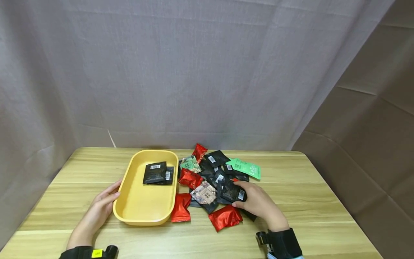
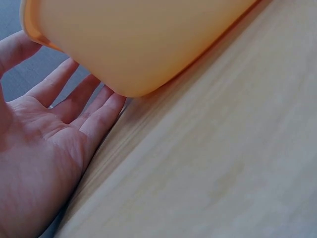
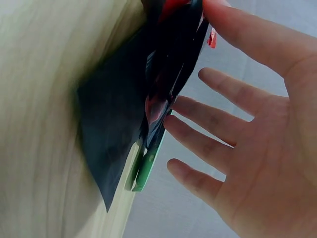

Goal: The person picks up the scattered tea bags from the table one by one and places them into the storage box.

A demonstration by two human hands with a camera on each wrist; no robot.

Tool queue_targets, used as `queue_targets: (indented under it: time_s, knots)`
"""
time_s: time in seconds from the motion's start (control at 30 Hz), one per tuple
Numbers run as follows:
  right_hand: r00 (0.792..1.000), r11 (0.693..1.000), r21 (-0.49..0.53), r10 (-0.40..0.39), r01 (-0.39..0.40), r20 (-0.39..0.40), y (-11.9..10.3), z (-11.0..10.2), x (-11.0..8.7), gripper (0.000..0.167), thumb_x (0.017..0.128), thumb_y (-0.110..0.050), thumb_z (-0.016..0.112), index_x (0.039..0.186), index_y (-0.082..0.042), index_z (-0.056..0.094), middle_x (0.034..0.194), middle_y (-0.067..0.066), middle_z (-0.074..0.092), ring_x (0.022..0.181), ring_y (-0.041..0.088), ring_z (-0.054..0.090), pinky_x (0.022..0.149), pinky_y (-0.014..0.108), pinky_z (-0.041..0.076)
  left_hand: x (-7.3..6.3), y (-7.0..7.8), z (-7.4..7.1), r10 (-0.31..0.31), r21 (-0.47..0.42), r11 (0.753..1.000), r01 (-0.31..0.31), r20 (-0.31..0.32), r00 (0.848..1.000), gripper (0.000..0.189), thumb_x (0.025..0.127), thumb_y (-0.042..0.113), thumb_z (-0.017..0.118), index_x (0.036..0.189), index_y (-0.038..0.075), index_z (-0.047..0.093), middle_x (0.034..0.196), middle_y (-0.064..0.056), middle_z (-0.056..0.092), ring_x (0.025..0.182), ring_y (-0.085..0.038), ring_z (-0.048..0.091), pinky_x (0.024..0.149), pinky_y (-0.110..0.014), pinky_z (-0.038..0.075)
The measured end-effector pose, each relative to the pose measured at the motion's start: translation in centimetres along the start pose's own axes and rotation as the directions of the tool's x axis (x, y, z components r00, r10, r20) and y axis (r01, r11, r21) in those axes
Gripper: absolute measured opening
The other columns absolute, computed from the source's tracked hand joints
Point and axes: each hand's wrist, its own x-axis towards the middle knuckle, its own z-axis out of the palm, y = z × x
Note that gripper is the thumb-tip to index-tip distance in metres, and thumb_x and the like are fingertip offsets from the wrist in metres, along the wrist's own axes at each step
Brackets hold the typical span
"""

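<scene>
My left hand [image 1: 102, 205] is at the left side of a yellow tray [image 1: 118, 207], with the thumb at the rim and straight fingers [image 2: 101, 111] against the outer wall. Two black packets [image 1: 154, 173] with barcode labels lie overlapping inside. To the right is a heap of small packets. My right hand [image 1: 257, 201] reaches over its right edge, thumb and fingers spread around a black packet [image 1: 233, 191] with a white barcode. In the right wrist view, the thumb [image 3: 252, 37] meets the dark packets at the top, and fairly straight fingers come close to the heap's edge.
Red foil packets [image 1: 225, 217] lie along the heap's front and left, one [image 1: 182, 207] right beside the tray. A green packet [image 1: 244, 168] sticks out at the back right, and a floral-patterned packet [image 1: 204, 193] lies on top. A grey curtain [image 1: 194, 72] hangs behind the wooden table [image 1: 323, 223].
</scene>
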Motion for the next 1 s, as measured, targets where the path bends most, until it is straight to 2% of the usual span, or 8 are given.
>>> queue_targets:
  time_s: [0.1,0.23,0.43,0.6,0.77,0.93,1.0]
  knots:
    - [1.0,1.0,-0.009,-0.014,0.014,-0.011,0.0,0.0,0.2,0.067,0.076,-0.026,0.087,0.133,-0.005,0.06,0.133,0.016,0.06,0.123,0.038,0.055,0.101,0.052,0.045,0.0,0.0,0.0,0.015,-0.02,1.0,-0.015,0.002,1.0,0.045,0.104,0.003,0.04,0.149,0.008,0.042,0.132,0.015,0.056,0.122,0.0,0.052,0.098,-0.016,0.044]
    - [1.0,1.0,-0.009,-0.017,0.017,-0.011,-0.1,0.1,0.3,0.069,0.076,-0.026,0.087,0.135,-0.004,0.058,0.135,0.016,0.058,0.124,0.037,0.054,0.103,0.051,0.044,0.0,-0.1,-0.1,0.026,-0.031,0.999,-0.026,0.003,1.0,0.04,0.104,0.002,0.04,0.137,0.02,0.054,0.132,0.014,0.057,0.122,0.0,0.053,0.098,-0.016,0.044]
    - [1.0,0.999,-0.025,-0.02,0.02,-0.018,-0.3,0.3,0.2,0.068,0.078,-0.026,0.085,0.137,-0.005,0.057,0.135,0.016,0.058,0.124,0.037,0.054,0.102,0.052,0.044,-0.1,-0.2,-0.2,0.017,-0.017,1.0,-0.017,0.002,1.0,0.043,0.104,0.003,0.04,0.146,0.01,0.046,0.132,0.015,0.056,0.121,0.0,0.053,0.098,-0.016,0.044]
    - [0.998,0.999,-0.039,-0.028,0.026,-0.05,-0.5,0.2,0.0,0.067,0.082,-0.028,0.082,0.139,-0.005,0.055,0.137,0.018,0.056,0.126,0.041,0.051,0.104,0.057,0.04,-0.1,-0.1,-0.1,0.027,-0.038,0.999,-0.026,0.009,1.0,0.041,0.103,0.002,0.04,0.137,0.02,0.055,0.132,0.014,0.057,0.121,-0.001,0.054,0.097,-0.017,0.045]
    - [0.996,0.997,-0.074,-0.039,0.033,-0.084,-1.0,0.1,-0.3,0.068,0.082,-0.032,0.081,0.138,-0.005,0.055,0.137,0.02,0.055,0.126,0.042,0.05,0.103,0.058,0.04,0.2,-0.1,0.2,0.032,-0.052,0.998,-0.031,0.023,0.999,0.04,0.104,0.002,0.04,0.139,0.018,0.053,0.133,0.012,0.057,0.122,-0.003,0.054,0.098,-0.018,0.045]
    - [0.988,0.994,-0.091,-0.076,0.064,-0.132,-2.2,0.2,-0.1,0.067,0.084,-0.038,0.078,0.138,-0.005,0.055,0.136,0.018,0.055,0.124,0.039,0.053,0.102,0.055,0.043,0.1,-0.1,0.1,0.029,-0.034,0.999,-0.028,0.017,0.999,0.04,0.104,0.002,0.04,0.136,0.022,0.054,0.132,0.014,0.057,0.121,-0.002,0.054,0.097,-0.018,0.046]
    - [0.984,0.993,-0.093,-0.091,0.077,-0.151,-2.8,0.3,0.1,0.066,0.085,-0.04,0.077,0.138,-0.007,0.056,0.136,0.017,0.055,0.124,0.038,0.053,0.101,0.054,0.044,0.0,-0.2,0.0,0.026,-0.024,0.999,-0.026,0.015,1.0,0.041,0.104,0.003,0.039,0.14,0.018,0.051,0.133,0.014,0.056,0.121,-0.002,0.053,0.097,-0.017,0.046]
